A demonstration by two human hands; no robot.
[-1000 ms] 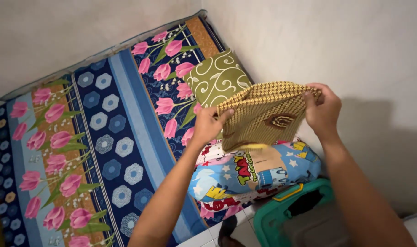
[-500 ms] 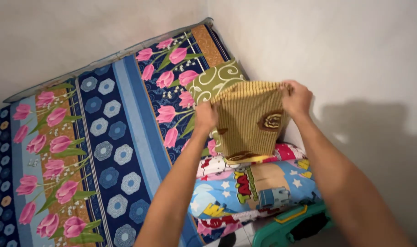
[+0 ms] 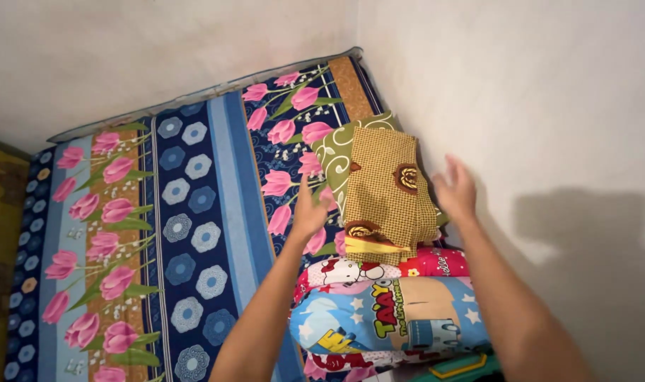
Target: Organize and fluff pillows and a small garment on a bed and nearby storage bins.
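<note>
A folded yellow-brown checked cloth [image 3: 386, 191] lies on top of a green swirl-patterned pillow [image 3: 336, 152], at the head of a mattress. My left hand [image 3: 310, 210] hovers just left of the cloth, fingers apart, holding nothing. My right hand [image 3: 455, 189] hovers just right of it, near the white wall, also with fingers spread and empty. Neither hand touches the cloth. Below the cloth lies a red cartoon pillow [image 3: 379, 269] and a blue cartoon bolster [image 3: 393, 318].
The mattress [image 3: 195, 212] has a blue sheet with pink tulips and hexagon flowers, and fills the room corner. White walls [image 3: 520, 99] close it in at the back and right. A green container's edge [image 3: 464, 368] shows at the bottom.
Both hands held the checked cloth up by its top edge; they have now set it down on the pillows and let go, opening to either side.
</note>
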